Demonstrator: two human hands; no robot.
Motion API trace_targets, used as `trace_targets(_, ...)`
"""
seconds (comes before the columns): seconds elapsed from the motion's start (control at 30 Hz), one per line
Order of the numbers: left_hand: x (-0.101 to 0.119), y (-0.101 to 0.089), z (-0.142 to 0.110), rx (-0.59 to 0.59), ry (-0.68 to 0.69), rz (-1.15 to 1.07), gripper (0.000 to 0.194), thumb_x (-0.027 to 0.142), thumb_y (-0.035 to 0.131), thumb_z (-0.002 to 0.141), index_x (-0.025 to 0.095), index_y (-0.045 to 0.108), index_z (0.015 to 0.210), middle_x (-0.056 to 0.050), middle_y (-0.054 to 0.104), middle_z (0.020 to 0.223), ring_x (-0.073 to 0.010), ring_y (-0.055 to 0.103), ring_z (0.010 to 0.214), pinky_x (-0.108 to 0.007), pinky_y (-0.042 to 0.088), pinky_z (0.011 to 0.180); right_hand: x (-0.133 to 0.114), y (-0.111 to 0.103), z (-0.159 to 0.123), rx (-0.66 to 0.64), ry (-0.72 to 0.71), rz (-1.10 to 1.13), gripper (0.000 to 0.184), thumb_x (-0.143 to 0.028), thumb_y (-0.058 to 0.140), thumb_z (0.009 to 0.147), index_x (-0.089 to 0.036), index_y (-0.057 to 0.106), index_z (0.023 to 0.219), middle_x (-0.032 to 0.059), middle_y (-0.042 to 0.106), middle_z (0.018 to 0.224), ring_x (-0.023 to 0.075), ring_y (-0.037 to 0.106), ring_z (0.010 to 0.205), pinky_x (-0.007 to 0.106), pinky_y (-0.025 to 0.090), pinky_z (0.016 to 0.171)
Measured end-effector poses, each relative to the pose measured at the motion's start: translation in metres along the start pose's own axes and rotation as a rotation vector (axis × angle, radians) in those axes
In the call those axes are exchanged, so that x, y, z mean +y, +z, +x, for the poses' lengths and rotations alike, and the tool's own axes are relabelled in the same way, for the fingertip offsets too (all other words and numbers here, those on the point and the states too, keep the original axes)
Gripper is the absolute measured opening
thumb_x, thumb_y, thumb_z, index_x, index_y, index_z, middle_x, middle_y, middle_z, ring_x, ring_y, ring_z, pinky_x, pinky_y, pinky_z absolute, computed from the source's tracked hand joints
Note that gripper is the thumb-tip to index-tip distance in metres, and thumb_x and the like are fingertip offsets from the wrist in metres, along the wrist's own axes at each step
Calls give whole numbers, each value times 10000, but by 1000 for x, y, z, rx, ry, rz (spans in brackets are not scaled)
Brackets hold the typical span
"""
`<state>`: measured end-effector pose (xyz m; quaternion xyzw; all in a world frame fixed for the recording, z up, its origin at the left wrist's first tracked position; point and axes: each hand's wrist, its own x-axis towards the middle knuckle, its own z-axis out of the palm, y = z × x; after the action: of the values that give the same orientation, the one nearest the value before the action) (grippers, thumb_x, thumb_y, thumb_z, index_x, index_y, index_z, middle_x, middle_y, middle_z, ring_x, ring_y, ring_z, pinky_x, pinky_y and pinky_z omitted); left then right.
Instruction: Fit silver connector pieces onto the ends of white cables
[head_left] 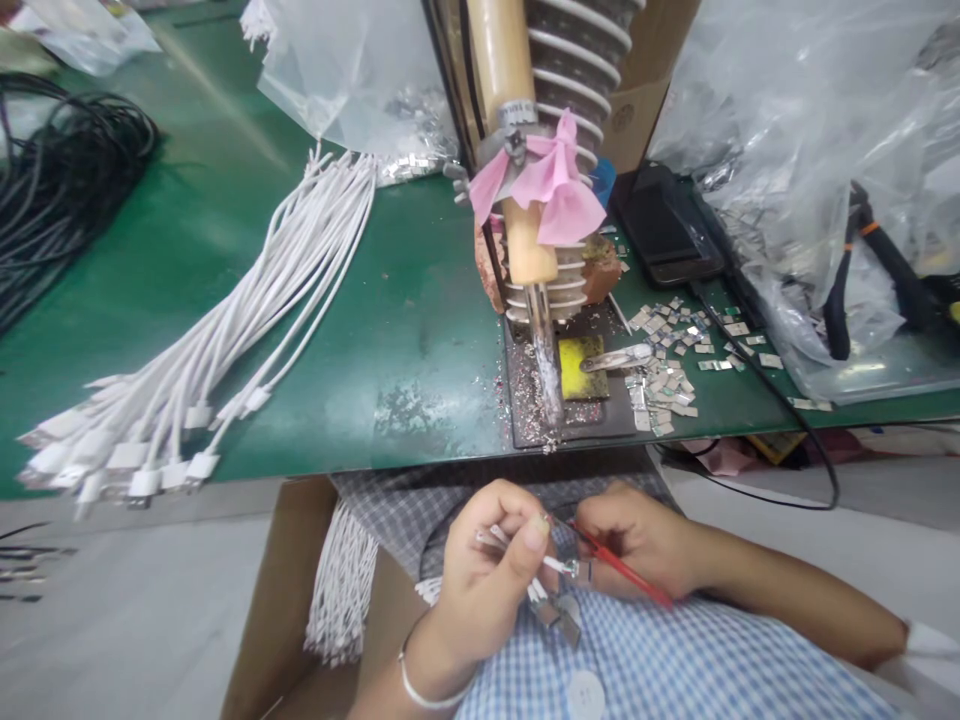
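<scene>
My left hand (480, 580), at my lap just below the table edge, is closed round several short white cables (555, 565). Metal USB plugs (564, 622) hang at the ends of some of them; one cable end with a bare connector points to the right. Close beside it, my right hand (637, 540) is closed on a slim red tool (630, 572) with a thin dark end. Its exact kind I cannot make out. Above both hands, a soldering iron (541, 350) with a wooden handle is fixed tip down, a pink cloth tied round it.
A bundle of white USB cables (247, 300) lies on the green table (420, 300). Small metal connector pieces (664, 390) are scattered beside a yellow sponge (574, 368). Further right are a phone (667, 225) and pliers (885, 250). A cardboard box (277, 570) holds more white cables.
</scene>
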<state>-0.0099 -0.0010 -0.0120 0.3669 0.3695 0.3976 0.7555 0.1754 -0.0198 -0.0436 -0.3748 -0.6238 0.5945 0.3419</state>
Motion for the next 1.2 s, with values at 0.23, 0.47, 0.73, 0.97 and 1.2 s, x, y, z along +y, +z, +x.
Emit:
trace_targets(0.23,-2,5,3,0,77,-25,126,296,703,908,185,730,855,-9,743,635,-109,702,566,-157,540,559,4,10,5,212,14,-115,366,-284,628,817,-210,344,600,-92,315,530,57,261,486,213,212,466)
trace_targets(0.47,-8,12,3,195,235,280,231,378,701,893,177,734,782,-14,710,565,-132,651,496,-185,503,480,11,37,1,159,221,315,444,-484,693,796,-210,387,627,-73,388,552,68,339,502,198,283,457)
trace_targets(0.73,-16,17,-3,202,179,280,258,403,693,895,168,720,792,8,661,511,-108,599,424,-173,488,449,14,50,-17,179,307,512,480,-516,718,783,-217,366,651,-73,369,567,74,330,511,216,301,472)
trace_targets(0.97,-26,15,-18,237,126,283,252,402,678,905,171,712,811,11,657,508,-115,608,433,-181,477,454,22,57,-23,234,375,575,514,-578,727,750,-210,391,622,-69,377,559,77,349,504,222,330,473)
trace_targets(1.2,-26,16,-24,223,108,259,270,417,657,919,174,688,808,-5,680,536,-126,607,458,-200,462,453,28,40,-18,203,416,494,471,-567,596,827,-212,422,570,-71,383,417,80,349,385,213,280,384)
